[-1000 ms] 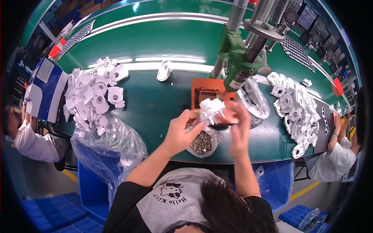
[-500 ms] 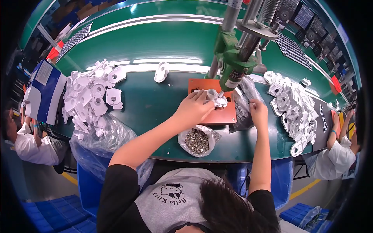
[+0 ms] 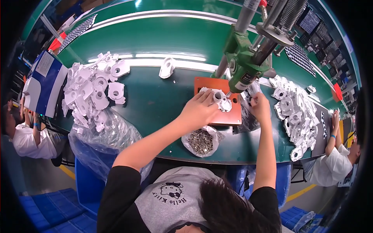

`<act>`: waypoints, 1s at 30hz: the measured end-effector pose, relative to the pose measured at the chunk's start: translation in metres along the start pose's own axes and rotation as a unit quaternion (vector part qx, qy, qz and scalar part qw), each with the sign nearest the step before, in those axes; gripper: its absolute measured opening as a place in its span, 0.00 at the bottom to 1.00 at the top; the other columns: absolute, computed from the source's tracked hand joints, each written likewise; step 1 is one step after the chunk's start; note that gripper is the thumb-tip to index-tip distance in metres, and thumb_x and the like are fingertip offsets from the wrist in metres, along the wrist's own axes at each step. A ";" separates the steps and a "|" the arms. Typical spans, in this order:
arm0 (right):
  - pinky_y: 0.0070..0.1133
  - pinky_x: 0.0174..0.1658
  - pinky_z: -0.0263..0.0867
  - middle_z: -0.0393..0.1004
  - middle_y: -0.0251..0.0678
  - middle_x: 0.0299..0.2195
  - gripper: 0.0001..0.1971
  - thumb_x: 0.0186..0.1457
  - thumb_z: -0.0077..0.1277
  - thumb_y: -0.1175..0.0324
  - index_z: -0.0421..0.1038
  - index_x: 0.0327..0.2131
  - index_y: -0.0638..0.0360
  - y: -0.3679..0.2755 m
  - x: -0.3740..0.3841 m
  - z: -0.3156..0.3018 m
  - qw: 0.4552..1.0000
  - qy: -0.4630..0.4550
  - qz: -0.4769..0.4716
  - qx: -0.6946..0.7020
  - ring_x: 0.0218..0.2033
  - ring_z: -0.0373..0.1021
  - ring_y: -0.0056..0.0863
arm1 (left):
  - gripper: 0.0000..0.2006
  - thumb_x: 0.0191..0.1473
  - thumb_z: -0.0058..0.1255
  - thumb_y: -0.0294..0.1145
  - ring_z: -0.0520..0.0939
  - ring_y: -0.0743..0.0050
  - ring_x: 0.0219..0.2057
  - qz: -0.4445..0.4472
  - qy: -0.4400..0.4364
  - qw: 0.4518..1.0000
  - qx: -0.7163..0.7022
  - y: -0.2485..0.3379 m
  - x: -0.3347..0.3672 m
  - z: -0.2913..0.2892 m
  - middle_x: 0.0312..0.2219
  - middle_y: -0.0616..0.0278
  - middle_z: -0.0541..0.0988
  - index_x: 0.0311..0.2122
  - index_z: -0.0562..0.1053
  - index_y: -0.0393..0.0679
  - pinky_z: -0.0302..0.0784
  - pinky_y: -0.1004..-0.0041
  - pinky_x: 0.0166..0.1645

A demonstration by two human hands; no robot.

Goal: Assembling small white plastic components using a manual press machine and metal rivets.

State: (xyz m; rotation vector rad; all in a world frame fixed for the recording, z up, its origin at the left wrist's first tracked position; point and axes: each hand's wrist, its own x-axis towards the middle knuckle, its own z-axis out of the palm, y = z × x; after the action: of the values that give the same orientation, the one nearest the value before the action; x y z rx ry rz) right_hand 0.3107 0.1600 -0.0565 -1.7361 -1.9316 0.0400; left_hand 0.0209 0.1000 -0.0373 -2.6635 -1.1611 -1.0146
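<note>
A white plastic housing (image 3: 223,103) with a round collar lies on the orange fixture block (image 3: 221,119), under the tip of a green bench press (image 3: 243,70). My left hand (image 3: 199,108) has its fingers over the housing's left side and grips it there. Right of the block, my right hand (image 3: 260,108) is raised over a clear plastic bag (image 3: 244,116) with dark contents. Its fingers are curled together, and whatever they pinch is too small or hidden to make out. In front of the block sits an open bag of small metal pins (image 3: 201,142).
Heaps of white housings lie at left (image 3: 91,89) and right (image 3: 297,116). One loose housing (image 3: 167,68) lies toward the back. A blue-and-white machine (image 3: 43,83) stands far left. Blue bins (image 3: 87,182) sit below the table edge. Other people work at both sides.
The whole view has shifted slightly. My right hand has moved a little away from me, its fingers more curled. My left hand stays on the housing.
</note>
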 end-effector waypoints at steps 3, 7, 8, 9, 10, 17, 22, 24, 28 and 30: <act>0.21 0.34 0.67 0.71 0.39 0.28 0.05 0.47 0.51 0.77 0.69 0.31 0.65 -0.027 0.006 -0.022 0.974 -0.069 0.133 0.171 0.31 0.72 0.27 | 0.20 0.45 0.55 0.47 0.69 0.46 0.51 -0.029 0.002 0.999 -0.016 0.010 -0.005 -0.002 0.46 0.40 0.70 0.33 0.71 0.37 0.61 0.56 0.58; 0.14 0.34 0.66 0.71 0.30 0.28 0.15 0.47 0.52 0.82 0.68 0.41 0.66 -0.065 -0.010 -0.019 0.860 -0.090 0.081 0.496 0.30 0.70 0.19 | 0.21 0.43 0.57 0.47 0.70 0.46 0.51 -0.031 0.019 0.999 -0.036 0.016 -0.005 -0.001 0.46 0.40 0.70 0.33 0.71 0.37 0.62 0.56 0.58; 0.14 0.33 0.66 0.71 0.31 0.29 0.13 0.45 0.54 0.79 0.70 0.38 0.67 -0.075 -0.010 -0.011 0.889 -0.090 0.044 0.447 0.28 0.69 0.18 | 0.22 0.41 0.58 0.47 0.70 0.46 0.51 -0.040 0.021 0.998 -0.036 0.014 -0.007 -0.002 0.46 0.41 0.70 0.33 0.71 0.37 0.62 0.56 0.58; 0.14 0.34 0.64 0.72 0.29 0.29 0.11 0.46 0.54 0.79 0.70 0.37 0.66 -0.084 -0.011 -0.005 0.901 -0.103 0.035 0.420 0.28 0.68 0.16 | 0.22 0.40 0.58 0.48 0.70 0.47 0.51 -0.048 0.024 0.998 -0.037 0.012 -0.009 -0.002 0.46 0.41 0.71 0.33 0.71 0.37 0.62 0.56 0.58; 0.13 0.35 0.62 0.72 0.27 0.29 0.09 0.47 0.54 0.79 0.70 0.35 0.66 -0.093 -0.014 -0.004 0.913 -0.108 0.026 0.393 0.29 0.67 0.14 | 0.22 0.40 0.58 0.48 0.70 0.47 0.51 -0.051 0.024 0.998 -0.037 0.012 -0.010 -0.001 0.46 0.41 0.71 0.33 0.71 0.37 0.62 0.56 0.58; 0.19 0.33 0.62 0.72 0.39 0.26 0.04 0.44 0.56 0.78 0.71 0.25 0.68 -0.107 -0.027 0.000 0.963 0.004 -0.113 0.243 0.28 0.68 0.31 | 0.22 0.36 0.59 0.46 0.71 0.48 0.49 -0.061 0.062 0.994 -0.069 0.013 -0.012 0.005 0.43 0.41 0.72 0.32 0.70 0.39 0.63 0.56 0.57; 0.22 0.33 0.64 0.72 0.39 0.26 0.04 0.46 0.55 0.78 0.71 0.24 0.67 -0.109 -0.024 0.005 0.972 0.061 -0.180 0.140 0.29 0.68 0.32 | 0.23 0.34 0.60 0.45 0.71 0.49 0.49 -0.050 0.087 0.992 -0.070 0.006 -0.012 0.015 0.42 0.42 0.73 0.33 0.71 0.39 0.63 0.58 0.57; 0.22 0.34 0.65 0.73 0.39 0.27 0.03 0.46 0.55 0.77 0.71 0.25 0.67 -0.115 -0.024 0.003 0.973 0.054 -0.181 0.130 0.30 0.69 0.32 | 0.23 0.34 0.61 0.45 0.72 0.49 0.49 -0.055 0.090 0.992 -0.074 0.004 -0.014 0.015 0.41 0.42 0.74 0.34 0.71 0.39 0.63 0.58 0.57; 0.22 0.35 0.67 0.75 0.39 0.30 0.03 0.47 0.54 0.77 0.72 0.26 0.67 -0.115 -0.027 0.009 0.973 0.086 -0.189 0.098 0.31 0.71 0.31 | 0.24 0.34 0.61 0.46 0.73 0.49 0.47 -0.053 0.116 0.990 -0.066 0.005 -0.016 0.016 0.39 0.44 0.75 0.34 0.72 0.40 0.64 0.59 0.57; 0.21 0.34 0.67 0.75 0.38 0.29 0.03 0.47 0.54 0.77 0.72 0.26 0.67 -0.112 -0.028 0.009 0.974 0.088 -0.182 0.099 0.31 0.71 0.31 | 0.24 0.35 0.61 0.46 0.73 0.50 0.48 -0.052 0.117 0.990 -0.059 0.006 -0.017 0.016 0.39 0.44 0.75 0.35 0.72 0.40 0.64 0.59 0.57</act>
State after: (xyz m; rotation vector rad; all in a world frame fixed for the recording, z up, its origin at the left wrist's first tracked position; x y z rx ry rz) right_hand 0.2053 0.1180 -0.0336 -1.1972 -2.0067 -0.0502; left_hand 0.0253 0.0902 -0.0585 -2.5019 -1.2362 -1.4118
